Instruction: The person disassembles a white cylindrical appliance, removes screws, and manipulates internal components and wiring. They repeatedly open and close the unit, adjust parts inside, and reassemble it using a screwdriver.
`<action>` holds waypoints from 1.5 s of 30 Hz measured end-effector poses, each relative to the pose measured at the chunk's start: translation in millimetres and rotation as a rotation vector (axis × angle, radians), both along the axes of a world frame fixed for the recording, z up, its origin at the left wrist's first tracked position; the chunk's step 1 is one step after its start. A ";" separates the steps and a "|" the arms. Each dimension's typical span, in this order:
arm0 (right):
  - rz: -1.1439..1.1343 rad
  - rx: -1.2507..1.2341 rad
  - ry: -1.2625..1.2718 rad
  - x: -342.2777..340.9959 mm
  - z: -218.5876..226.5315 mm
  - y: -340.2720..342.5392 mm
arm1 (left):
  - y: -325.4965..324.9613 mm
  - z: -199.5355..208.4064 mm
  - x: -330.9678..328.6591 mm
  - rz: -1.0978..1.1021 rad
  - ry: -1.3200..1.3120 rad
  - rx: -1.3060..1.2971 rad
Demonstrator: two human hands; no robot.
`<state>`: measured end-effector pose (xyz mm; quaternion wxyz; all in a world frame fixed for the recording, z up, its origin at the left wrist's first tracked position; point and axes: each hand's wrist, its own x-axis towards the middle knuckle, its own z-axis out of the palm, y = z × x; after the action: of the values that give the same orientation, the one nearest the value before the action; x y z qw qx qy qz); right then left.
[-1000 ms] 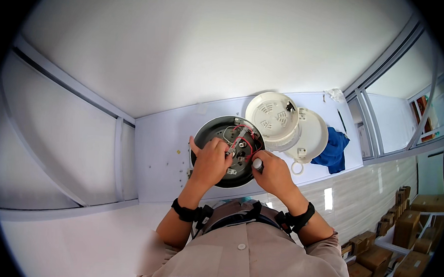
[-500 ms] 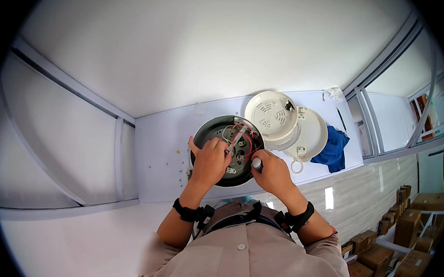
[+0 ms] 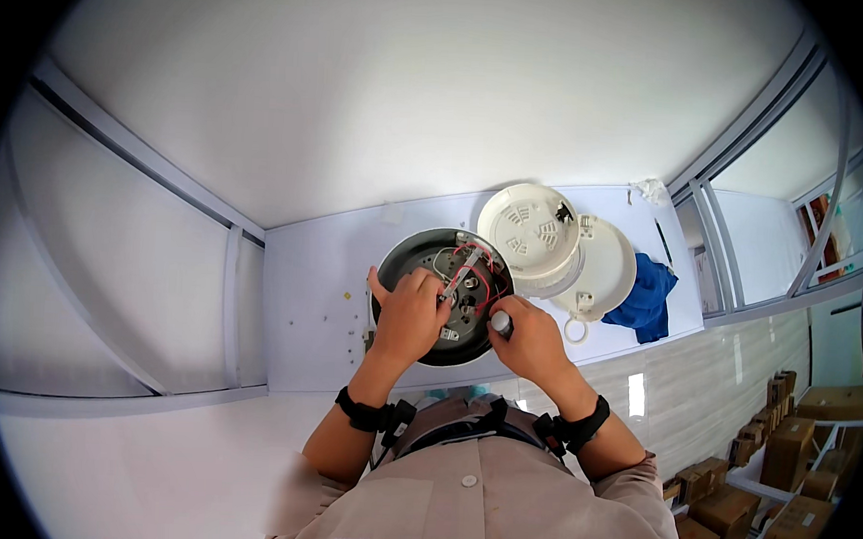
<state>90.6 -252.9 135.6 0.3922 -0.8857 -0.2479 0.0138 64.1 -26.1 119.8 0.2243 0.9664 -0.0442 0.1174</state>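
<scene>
On a white table (image 3: 307,264), a handle (image 3: 501,322) is being clamped by the curled right hand (image 3: 532,339) at the rim of a pan (image 3: 403,259), seemingly being steadied by the left hand (image 3: 410,314), finger grip unclear, covers (image 3: 531,231) being left aside, likely for access.

Left grip (image 3: 410,317) reaches into round dark housing (image 3: 447,353), frame centre; right grip (image 3: 536,345) holds grey-ended handle (image 3: 501,322) near its rim. Blue cloth (image 3: 646,294) on bench (image 3: 302,264), centre right.
</scene>
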 end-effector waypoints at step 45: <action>-0.189 -0.168 -0.075 97.8 6.5 37.1 | -2.0 -1.2 2.7 -0.005 -0.024 -0.033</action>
<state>188.4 -215.8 142.1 0.3065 -0.9348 -0.1760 -0.0356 66.8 -28.1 118.6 0.2399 0.9610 -0.0471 0.1290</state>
